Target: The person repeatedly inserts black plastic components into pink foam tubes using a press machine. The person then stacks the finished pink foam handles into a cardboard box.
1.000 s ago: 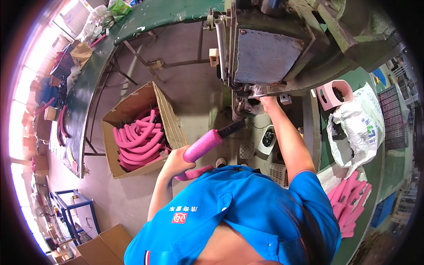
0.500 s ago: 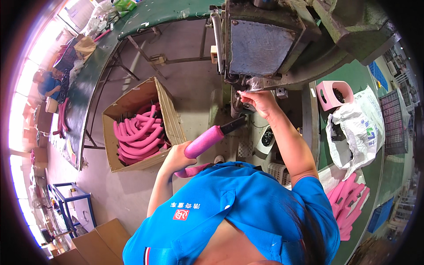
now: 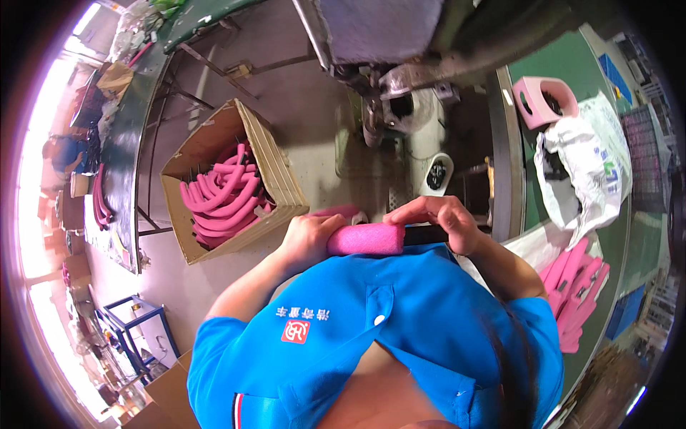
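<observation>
A curved tube in a pink foam sleeve [image 3: 366,239] lies crosswise close in front of my blue shirt, its bare black end pointing right. My left hand [image 3: 304,239] is closed around the foam near its left end. Over the black end curls my right hand [image 3: 446,220], with fingertips at the edge of the foam; its thumb is partly hidden. Another pink stretch [image 3: 336,211] shows just beyond my left hand. Ahead stands a heavy metal machine [image 3: 382,32], its lower tool part [image 3: 371,114] apart from both hands.
A cardboard box [image 3: 282,168] holding several pink foam tubes stands left on the floor. At right, a green table [image 3: 554,57] bears a pink container [image 3: 525,104], a white sack [image 3: 589,161] and more pink tubes [image 3: 572,293]. A white holder with black parts [image 3: 437,174] sits below the machine.
My right hand has come back from the machine's tool part to the tube's black end. The tube has swung from slanting toward the machine to lying level near my body.
</observation>
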A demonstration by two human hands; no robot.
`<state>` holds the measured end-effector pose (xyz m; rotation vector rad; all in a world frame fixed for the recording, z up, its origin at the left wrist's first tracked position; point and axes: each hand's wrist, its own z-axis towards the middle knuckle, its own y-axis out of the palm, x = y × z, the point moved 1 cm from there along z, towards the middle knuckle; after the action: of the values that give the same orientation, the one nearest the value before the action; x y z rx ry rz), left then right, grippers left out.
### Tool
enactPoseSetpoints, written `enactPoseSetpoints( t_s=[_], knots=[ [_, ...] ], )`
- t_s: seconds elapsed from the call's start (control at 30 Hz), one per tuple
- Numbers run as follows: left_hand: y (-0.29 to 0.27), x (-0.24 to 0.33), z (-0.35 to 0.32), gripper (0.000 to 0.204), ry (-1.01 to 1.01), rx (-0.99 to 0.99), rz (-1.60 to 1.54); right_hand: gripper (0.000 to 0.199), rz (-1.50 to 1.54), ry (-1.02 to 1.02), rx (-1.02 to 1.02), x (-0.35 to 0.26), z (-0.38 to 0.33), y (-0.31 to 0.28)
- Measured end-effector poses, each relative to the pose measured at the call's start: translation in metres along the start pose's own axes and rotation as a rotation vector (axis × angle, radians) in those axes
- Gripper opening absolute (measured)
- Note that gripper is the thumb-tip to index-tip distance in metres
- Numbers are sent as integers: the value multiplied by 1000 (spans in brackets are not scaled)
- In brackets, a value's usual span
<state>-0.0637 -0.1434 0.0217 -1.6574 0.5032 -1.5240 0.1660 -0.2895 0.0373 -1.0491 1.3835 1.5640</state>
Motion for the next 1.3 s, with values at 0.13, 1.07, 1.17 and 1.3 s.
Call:
enactPoseSetpoints(
  t_s=[0.13,1.07,1.17,1.3],
  knots=[
    [1,7,11,21,142,-67,102,41,-63,-186,-33,8,-10,23],
    [91,-11,123,40,-100,-220,-1005,26,-30,-164,685,62,-70,-7],
    [51,73,164,62,382,-152,-1018,27,-125,-119,709,64,-74,4],
    [52,110,180,85,464,-187,-901,43,-195,39,606,83,-84,0]
  ],
)
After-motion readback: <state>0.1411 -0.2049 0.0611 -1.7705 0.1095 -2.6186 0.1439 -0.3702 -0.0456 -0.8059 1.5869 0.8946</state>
